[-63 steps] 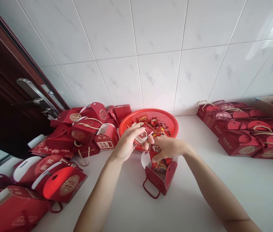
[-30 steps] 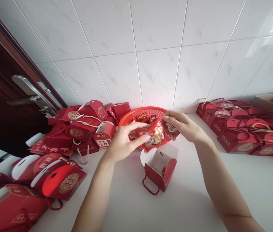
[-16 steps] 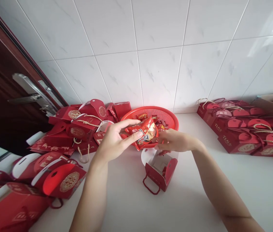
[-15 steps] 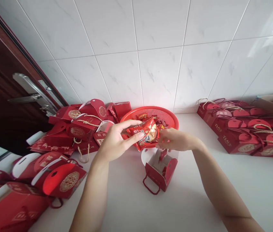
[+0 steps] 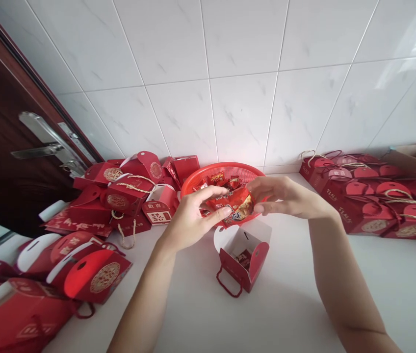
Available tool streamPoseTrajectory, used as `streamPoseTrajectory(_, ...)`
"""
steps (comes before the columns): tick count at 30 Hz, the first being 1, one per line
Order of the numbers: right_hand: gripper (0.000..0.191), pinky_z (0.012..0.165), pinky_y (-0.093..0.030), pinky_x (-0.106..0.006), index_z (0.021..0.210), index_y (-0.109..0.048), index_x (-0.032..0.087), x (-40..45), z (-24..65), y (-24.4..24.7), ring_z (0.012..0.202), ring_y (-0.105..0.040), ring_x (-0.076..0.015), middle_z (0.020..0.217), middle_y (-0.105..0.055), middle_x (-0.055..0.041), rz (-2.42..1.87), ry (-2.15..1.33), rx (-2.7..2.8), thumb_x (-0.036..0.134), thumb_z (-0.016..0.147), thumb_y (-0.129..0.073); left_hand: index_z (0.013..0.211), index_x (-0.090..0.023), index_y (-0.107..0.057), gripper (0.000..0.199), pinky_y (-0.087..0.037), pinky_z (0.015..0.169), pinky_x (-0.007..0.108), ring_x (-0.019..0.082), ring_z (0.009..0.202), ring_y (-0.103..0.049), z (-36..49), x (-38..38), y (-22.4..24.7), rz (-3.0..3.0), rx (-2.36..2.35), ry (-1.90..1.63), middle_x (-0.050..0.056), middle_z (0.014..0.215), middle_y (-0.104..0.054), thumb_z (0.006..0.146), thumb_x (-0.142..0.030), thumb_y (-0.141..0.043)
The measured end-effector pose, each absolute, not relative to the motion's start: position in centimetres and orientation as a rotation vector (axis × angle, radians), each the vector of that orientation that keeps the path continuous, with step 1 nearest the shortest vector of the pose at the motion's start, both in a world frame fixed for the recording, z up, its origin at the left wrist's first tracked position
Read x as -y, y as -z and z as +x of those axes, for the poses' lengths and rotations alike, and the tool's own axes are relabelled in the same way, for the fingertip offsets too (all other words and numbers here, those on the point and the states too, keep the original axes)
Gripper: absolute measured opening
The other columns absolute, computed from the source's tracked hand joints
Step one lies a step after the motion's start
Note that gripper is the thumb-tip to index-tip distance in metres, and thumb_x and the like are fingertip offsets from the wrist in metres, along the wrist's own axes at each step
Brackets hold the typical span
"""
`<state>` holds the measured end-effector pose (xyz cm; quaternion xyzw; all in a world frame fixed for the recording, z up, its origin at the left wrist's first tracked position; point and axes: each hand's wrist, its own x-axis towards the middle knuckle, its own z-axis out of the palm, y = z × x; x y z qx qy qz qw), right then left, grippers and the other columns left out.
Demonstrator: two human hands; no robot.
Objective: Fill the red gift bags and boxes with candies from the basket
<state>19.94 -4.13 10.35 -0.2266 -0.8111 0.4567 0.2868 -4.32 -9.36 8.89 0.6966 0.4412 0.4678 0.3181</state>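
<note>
A shiny red snack packet (image 5: 235, 203) with a picture of food on it is in my left hand (image 5: 195, 215), thumb in front and fingers curled over it. My right hand (image 5: 289, 196) closes around the packet's right end, its fingertips partly hidden there. Just behind is a red plastic basket (image 5: 226, 169) with several small wrapped snacks (image 5: 217, 179) in it. Below my hands, an open red gift box (image 5: 239, 267) stands on the white table, its flaps up and its dark red cord handle hanging down the front. A dark red packet (image 5: 244, 257) lies inside.
Several red gift boxes (image 5: 130, 193) are heaped to the left, and open ones (image 5: 90, 272) stand nearer. Rows of closed boxes (image 5: 373, 215) sit on the right, beside a cardboard carton (image 5: 414, 159). A tiled wall (image 5: 245, 113) rises behind; a dark door (image 5: 5, 122) is at left.
A small red packet under my right hand has dropped into the open box. My right hand has moved up to the end of the snack packet, which my left hand has shifted slightly right.
</note>
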Motion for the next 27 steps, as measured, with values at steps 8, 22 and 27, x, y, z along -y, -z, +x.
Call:
streamPoseTrajectory(8,0.019,0.056,-0.047,-0.027,0.079,-0.061,0.017,4.4,20.0,-10.4,0.058,-0.057,-0.0128,0.066,-0.063,0.0001,-0.756,-1.051,2.049,0.033,0.082,-0.071,0.112,-0.025,-0.062,0.035,-0.049,0.085,0.033,0.025,0.101,-0.063,-3.2,9.4,-7.6,1.948,-1.223,-1.044,0.007,0.108,-0.067,0.081,-0.035,-0.073)
streamPoseTrajectory(22,0.009,0.056,-0.035,-0.024,0.089,-0.069,0.016,5.2,13.6,-7.5,0.069,-0.061,-0.0150,0.082,-0.071,-0.0028,-0.952,-0.925,3.006,0.018,0.080,-0.068,0.103,-0.024,-0.070,0.032,-0.044,0.101,0.038,0.030,0.127,-0.048,-4.2,9.8,-8.2,2.274,-1.444,0.093,0.007,0.129,-0.053,0.077,-0.043,-0.066)
streamPoseTrajectory(27,0.022,0.057,-0.034,-0.026,0.100,-0.071,0.018,5.4,13.6,-7.3,0.079,-0.064,-0.0187,0.093,-0.073,-0.0051,-1.108,-0.738,3.030,0.013,0.082,-0.060,0.115,-0.024,-0.067,0.045,-0.044,0.102,0.040,0.033,0.135,-0.043,-4.6,9.7,-8.1,2.252,-1.483,0.141,0.009,0.137,-0.052,0.074,-0.042,-0.069)
